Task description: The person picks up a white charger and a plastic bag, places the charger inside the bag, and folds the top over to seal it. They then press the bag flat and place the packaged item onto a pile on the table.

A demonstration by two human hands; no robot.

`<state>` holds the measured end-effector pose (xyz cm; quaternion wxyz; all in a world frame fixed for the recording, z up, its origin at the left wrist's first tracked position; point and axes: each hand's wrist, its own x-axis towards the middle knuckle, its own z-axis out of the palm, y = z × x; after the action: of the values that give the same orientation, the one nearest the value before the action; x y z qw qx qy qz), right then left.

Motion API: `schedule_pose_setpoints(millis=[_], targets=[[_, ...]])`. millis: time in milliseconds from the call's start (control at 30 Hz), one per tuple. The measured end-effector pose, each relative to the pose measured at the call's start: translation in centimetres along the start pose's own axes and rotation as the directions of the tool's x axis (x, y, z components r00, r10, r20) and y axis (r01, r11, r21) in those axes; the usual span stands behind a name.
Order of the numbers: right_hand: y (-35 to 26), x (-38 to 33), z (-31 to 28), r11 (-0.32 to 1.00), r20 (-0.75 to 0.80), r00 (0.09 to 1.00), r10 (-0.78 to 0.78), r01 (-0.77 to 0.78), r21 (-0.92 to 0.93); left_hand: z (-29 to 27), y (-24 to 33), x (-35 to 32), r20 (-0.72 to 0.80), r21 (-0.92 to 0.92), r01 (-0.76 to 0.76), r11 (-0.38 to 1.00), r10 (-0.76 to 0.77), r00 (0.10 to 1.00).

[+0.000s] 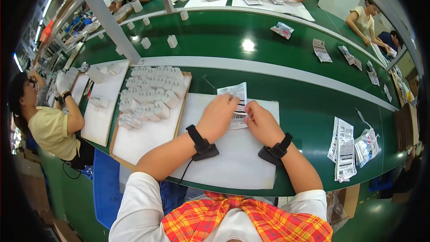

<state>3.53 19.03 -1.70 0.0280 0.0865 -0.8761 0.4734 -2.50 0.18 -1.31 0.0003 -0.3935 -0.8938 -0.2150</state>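
A flat white pouch (238,90) with dark printing stands tilted up over the white work mat (224,161) in front of me. My left hand (219,114) has its fingers closed on the pouch's left side, slightly blurred. On the lower right edge of the same pouch, my right hand (263,123) pinches with thumb and forefinger. Just below, between the hands, a printed white part (238,122) shows; whether it belongs to the same pouch I cannot tell. Black bands with small boxes circle both wrists.
Left of the mat, a tray (117,145) carries many white bottles (150,92). Flat printed pouches (344,148) and a filled pouch (366,147) lie at right on the green table. Beyond a pale rail, a green conveyor (215,40) bears bottles and pouches. Co-workers sit around it.
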Motion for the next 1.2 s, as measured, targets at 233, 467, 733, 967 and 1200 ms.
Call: schedule_pose_setpoints(millis=[233,467,733,967,1200], targets=[[-1.1,-0.5,-0.2,0.994,0.031,0.993,-0.111,0.11,0.029,-2.5,-0.6,0.0,0.041,-0.234,0.224,0.946,-0.22,0.975],[-0.2,-0.3,-2.6,0.637,-0.005,0.995,0.102,-0.061,0.768,-2.6,-2.0,0.8,-0.083,-0.552,-0.138,0.822,0.11,0.99],[-1.1,-0.4,-3.2,0.818,-0.006,0.991,0.131,-0.105,0.565,-0.1,-1.4,0.9,0.065,-0.785,0.236,0.573,-0.302,0.951],[0.4,-0.3,-2.8,0.747,0.161,0.9,0.406,-0.428,0.508,1.3,0.0,0.6,0.12,-0.946,0.211,0.248,-0.339,0.933],[5.1,-0.9,-5.8,0.943,0.002,0.974,-0.224,0.218,-0.253,0.4,-2.3,1.3,-0.101,-0.419,-0.096,0.903,0.058,0.993]])
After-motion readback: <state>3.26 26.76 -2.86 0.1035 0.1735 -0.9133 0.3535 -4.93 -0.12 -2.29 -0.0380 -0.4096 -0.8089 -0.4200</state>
